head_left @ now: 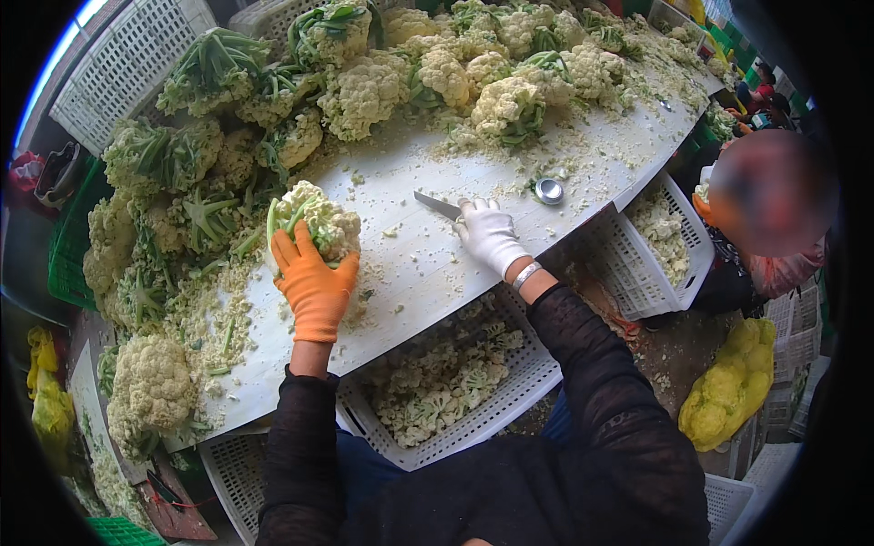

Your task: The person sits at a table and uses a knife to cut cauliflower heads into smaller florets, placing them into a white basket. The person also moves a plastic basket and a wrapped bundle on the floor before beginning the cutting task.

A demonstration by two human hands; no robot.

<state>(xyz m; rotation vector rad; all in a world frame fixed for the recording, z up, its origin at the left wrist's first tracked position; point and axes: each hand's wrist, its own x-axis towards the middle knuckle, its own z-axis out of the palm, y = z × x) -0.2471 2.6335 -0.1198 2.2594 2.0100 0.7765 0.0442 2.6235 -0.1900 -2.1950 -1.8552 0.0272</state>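
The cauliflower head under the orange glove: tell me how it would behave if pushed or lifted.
The cauliflower head looks rounded and lumpy, so it would probably rock or roll rather than slide flat on the white table. The left hand spreads wide over it, which suggests it is bulky. Loose crumbs all around hint that its florets break off easily under rough handling.

A long white table point(510, 155) crosses the view under even daylight, its far side heaped with whole cauliflower heads point(364, 91). White perforated crates point(473, 419) of cut florets hang along the table's near edge, and another white crate point(118, 64) stands beyond its far left end. Right of the table, a yellow bag point(733, 387) lies on the dirty floor point(669, 350); left of it sits a green crate point(68, 241).
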